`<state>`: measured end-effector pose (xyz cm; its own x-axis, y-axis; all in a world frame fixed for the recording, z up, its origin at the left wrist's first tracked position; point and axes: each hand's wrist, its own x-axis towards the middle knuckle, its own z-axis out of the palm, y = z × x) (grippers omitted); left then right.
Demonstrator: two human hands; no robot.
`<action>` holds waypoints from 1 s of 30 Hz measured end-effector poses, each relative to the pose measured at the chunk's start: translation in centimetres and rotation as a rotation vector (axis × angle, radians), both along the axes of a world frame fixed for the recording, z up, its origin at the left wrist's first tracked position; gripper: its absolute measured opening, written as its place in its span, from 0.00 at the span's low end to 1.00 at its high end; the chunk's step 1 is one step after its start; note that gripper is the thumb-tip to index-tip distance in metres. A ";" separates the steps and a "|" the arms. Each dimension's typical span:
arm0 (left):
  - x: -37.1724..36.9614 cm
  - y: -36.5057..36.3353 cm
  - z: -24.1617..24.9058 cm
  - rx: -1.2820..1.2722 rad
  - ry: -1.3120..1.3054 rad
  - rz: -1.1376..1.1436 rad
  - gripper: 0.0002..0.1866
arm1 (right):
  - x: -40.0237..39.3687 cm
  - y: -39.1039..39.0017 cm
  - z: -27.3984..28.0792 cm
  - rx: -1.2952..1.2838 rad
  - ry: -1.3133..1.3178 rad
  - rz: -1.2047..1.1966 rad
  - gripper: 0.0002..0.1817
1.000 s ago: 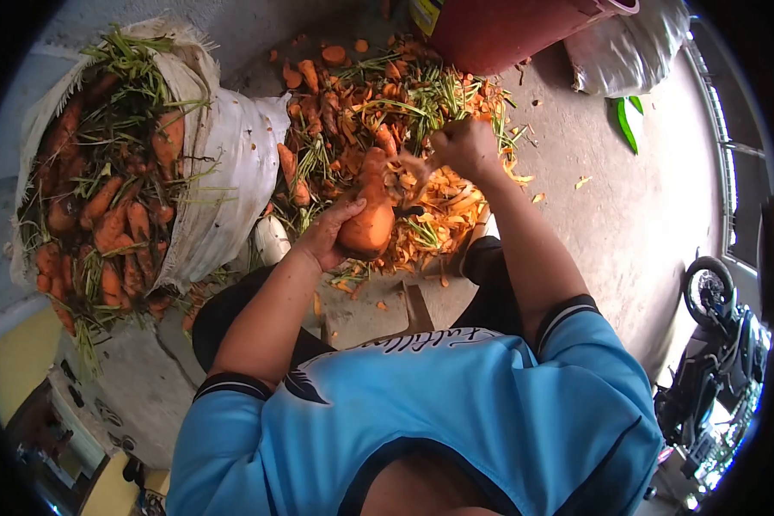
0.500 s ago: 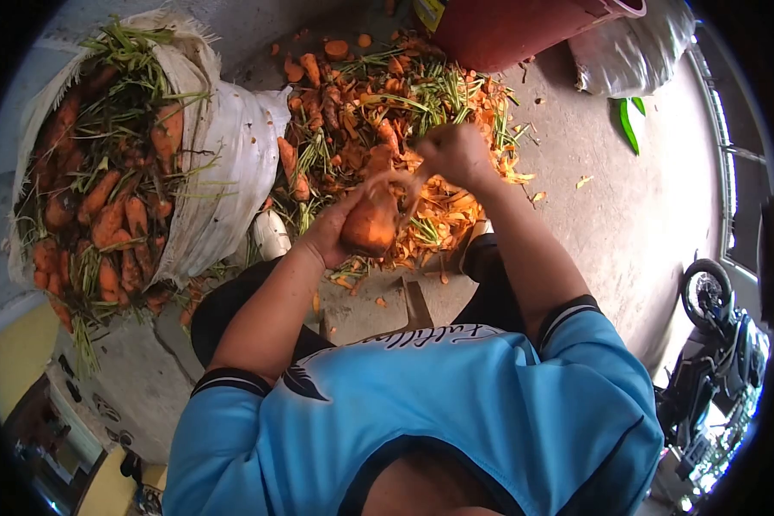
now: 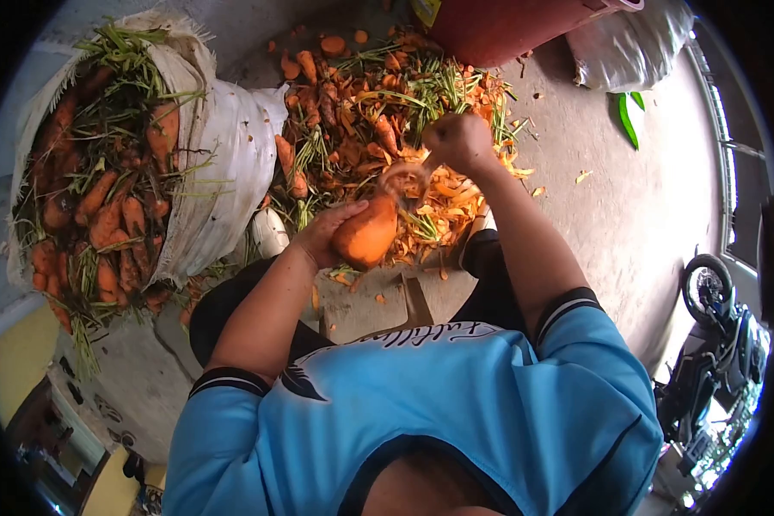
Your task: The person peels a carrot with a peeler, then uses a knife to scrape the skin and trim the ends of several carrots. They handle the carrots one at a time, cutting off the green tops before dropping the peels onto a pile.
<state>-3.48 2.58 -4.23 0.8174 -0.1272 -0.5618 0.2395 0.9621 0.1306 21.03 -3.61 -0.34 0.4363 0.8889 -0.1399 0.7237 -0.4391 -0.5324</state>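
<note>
A thick orange carrot point(image 3: 370, 236) lies in my left hand point(image 3: 323, 233), whose fingers are wrapped round its left side. Its surface looks smooth and bright. Closed in a fist, my right hand point(image 3: 462, 144) grips a peeler point(image 3: 413, 176), blurred by motion, with its head at the carrot's upper right end. Beneath both hands spreads a heap of orange peelings point(image 3: 451, 202) mixed with green stalks point(image 3: 439, 95). A smaller carrot point(image 3: 387, 133) rests on the heap, just beyond the peeler.
To the left, a white woven sack point(image 3: 224, 163) gapes open, full of unpeeled carrots point(image 3: 107, 219) and stalks. A dark red tub point(image 3: 507, 34) stands at the back, beside another pale sack point(image 3: 632, 47). A green leaf point(image 3: 628, 122) lies on the floor. A motorcycle point(image 3: 709, 361) is at right.
My left hand has shifted slightly down and left, and the carrot now shows a brighter, smoother side. The right hand stays near the same spot, the peeler still blurred.
</note>
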 end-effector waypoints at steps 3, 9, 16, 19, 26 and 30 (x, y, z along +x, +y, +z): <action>0.1 0.3 1.0 -0.071 0.017 0.045 0.20 | 1.3 -0.1 1.0 0.104 -0.149 -0.120 0.11; 0.2 0.2 1.6 -0.045 -0.206 0.042 0.27 | -1.4 0.0 0.9 0.260 -0.074 0.060 0.10; 0.0 -0.3 1.5 0.110 -0.223 -0.158 0.36 | 0.2 -0.2 -1.1 0.114 -0.101 0.062 0.09; 0.0 0.3 1.4 0.035 -0.243 -0.150 0.37 | 2.5 0.0 1.0 0.012 -0.165 -0.203 0.11; 0.3 0.0 2.2 0.223 -0.208 -0.204 0.39 | -0.1 -0.3 1.4 -0.068 -0.120 0.015 0.10; 0.7 -0.2 2.9 0.268 -0.068 -0.107 0.34 | 3.3 0.0 0.8 -0.190 -0.099 -0.280 0.16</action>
